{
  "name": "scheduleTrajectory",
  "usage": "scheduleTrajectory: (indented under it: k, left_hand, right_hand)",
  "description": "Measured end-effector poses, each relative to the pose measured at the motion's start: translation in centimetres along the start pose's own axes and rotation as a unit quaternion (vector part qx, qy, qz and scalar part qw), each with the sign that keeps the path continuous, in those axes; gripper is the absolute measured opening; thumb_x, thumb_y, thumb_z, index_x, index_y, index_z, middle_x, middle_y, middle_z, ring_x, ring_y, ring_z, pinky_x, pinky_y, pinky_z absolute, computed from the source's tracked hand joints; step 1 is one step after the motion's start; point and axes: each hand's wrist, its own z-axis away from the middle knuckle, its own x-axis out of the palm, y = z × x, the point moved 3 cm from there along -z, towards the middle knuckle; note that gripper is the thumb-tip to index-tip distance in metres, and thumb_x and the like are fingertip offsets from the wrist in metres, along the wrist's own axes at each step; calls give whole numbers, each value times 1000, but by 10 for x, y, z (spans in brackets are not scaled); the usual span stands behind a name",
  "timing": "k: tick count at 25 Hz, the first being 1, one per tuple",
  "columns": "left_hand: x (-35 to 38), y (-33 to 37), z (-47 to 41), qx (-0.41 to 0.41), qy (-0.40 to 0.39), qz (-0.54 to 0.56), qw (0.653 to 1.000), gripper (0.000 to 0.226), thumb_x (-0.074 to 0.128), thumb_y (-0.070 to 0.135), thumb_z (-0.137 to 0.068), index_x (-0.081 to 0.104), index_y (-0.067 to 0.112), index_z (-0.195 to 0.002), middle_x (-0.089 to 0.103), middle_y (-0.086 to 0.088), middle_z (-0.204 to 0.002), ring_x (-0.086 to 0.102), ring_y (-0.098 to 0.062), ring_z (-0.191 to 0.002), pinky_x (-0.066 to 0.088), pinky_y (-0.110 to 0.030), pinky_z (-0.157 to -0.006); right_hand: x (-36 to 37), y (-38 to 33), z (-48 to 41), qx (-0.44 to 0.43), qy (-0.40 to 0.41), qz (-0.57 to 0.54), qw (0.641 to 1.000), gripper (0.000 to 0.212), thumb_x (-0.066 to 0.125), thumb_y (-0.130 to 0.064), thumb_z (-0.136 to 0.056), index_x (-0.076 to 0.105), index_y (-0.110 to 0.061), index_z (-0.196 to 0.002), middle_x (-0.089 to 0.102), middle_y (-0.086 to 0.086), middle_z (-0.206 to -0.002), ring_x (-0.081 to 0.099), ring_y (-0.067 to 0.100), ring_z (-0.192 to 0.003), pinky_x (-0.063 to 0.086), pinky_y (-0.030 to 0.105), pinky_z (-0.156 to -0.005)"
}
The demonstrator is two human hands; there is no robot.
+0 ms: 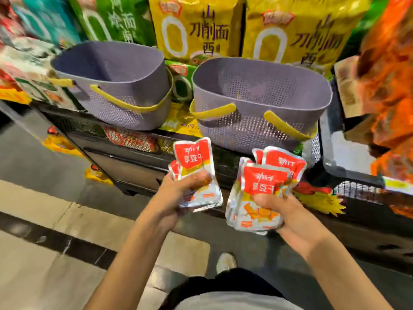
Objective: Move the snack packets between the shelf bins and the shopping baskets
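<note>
My left hand [178, 193] grips a small stack of red-and-silver snack packets [194, 157], held up in front of the shelf edge. My right hand [288, 213] grips a thicker bundle of the same snack packets [266, 182], fanned out at the top. Two purple perforated shopping baskets with yellow handles stand on the shelf above both hands: the left basket [116, 70] tilts back and looks empty, the right basket [261, 86] sits level, and I see nothing inside it. Both bundles hang below the baskets' rims.
Large yellow noodle bags [194, 27] and green bags [116, 16] stand behind the baskets. A dark shelf bin [330, 153] with orange packets [388, 90] is at the right. Black wire shelf fronts [134, 139] run below. Tiled floor and my shoe [225, 262] lie beneath.
</note>
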Motion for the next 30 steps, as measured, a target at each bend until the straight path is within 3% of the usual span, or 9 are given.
scheduleTrajectory:
  k: [3,9,11,15,19,22,26,28,30]
  left_hand:
    - [34,71,-32,77,-64,-20,995,37,75,0,-56,63,13,-89,71,1,-69,67,-10,-57,53,-23,-50]
    - [79,176,-105,146,-148,-68,976,20,72,7,-70,63,14,-88,71,2,-68,68,-11,-57,56,-26,-52]
    - [93,191,-139,118,-163,-99,974,7,63,8,-79,63,14,-82,70,3,-65,66,-9,-53,56,-24,-51]
    - [112,188,-202,35,-236,-208,949,7,69,11,-78,67,12,-85,73,-4,-71,68,-12,-57,57,-26,-60]
    - [118,173,-238,-62,-231,-343,909,11,75,21,-76,67,15,-80,72,-3,-67,67,-13,-54,57,-29,-62]
    - [124,165,-258,-92,-211,-438,869,15,75,25,-78,65,14,-80,72,-2,-70,67,-13,-57,55,-27,-63]
    - [127,153,-273,-54,-207,-592,777,34,80,36,-71,64,11,-89,67,-2,-87,62,-13,-67,50,-23,-60]
    - [127,150,-271,-49,-216,-622,751,47,78,39,-72,64,8,-105,65,-1,-96,64,-17,-85,51,-27,-75]
    - [125,148,-271,-67,-223,-603,763,63,79,42,-68,60,7,-116,63,-2,-108,61,-23,-103,48,-36,-92]
  right_hand:
    - [15,-83,-21,-85,-47,4,995,86,96,-30,-15,70,-20,-97,75,3,-91,72,18,-79,57,28,-60]
    - [24,-203,-73,-185,-78,59,978,73,93,-36,-15,76,-18,-84,75,3,-81,72,18,-68,57,32,-54]
    - [22,-221,-99,-152,-49,89,983,65,92,-32,-25,72,-15,-84,74,3,-75,71,16,-63,56,30,-51]
    - [7,-224,-151,-17,46,113,992,3,63,-6,-79,64,-8,-78,70,6,-61,66,14,-48,55,25,-45]
    - [-16,-205,-193,110,73,168,977,5,68,-12,-79,65,-8,-81,71,7,-66,68,17,-53,57,30,-62]
    - [-28,-193,-211,169,79,232,955,10,72,-18,-78,66,-11,-84,72,4,-73,68,16,-60,56,33,-73]
    - [-35,-186,-223,192,100,309,926,20,73,-29,-79,63,-14,-85,70,-5,-76,65,8,-66,55,26,-62]
    - [-40,-183,-229,187,107,354,910,56,78,-45,-69,62,-12,-112,69,1,-106,66,15,-96,54,36,-88]
    - [-44,-184,-233,155,122,432,880,80,75,-56,-66,50,-12,-129,55,-1,-129,53,22,-120,45,35,-96]
